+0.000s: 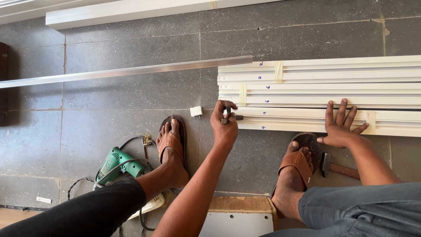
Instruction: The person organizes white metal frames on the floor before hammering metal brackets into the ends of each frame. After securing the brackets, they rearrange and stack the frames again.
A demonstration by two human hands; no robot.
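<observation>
Nearest the viewer, below the stack of white profiles [324, 94], a wooden-edged white board [239, 215] lies on the grey stone-tile floor [109, 92], with a green power drill [116, 163] and its cable left of it and a hammer [337, 166] under the stack's near edge. At the stack's left end the left hand [224, 125] has its grip clenched on a small dark tool [230, 117] pressed to the nearest profile, a small white block [196, 111] just left of it, while the right hand [341, 125] lies released, fingers spread, flat on that same profile. Pale tape strips [278, 71] and small blue handwritten marks sit on the profiles, and beyond the stack lie a long aluminium strip [127, 71] and a white beam [144, 11].
</observation>
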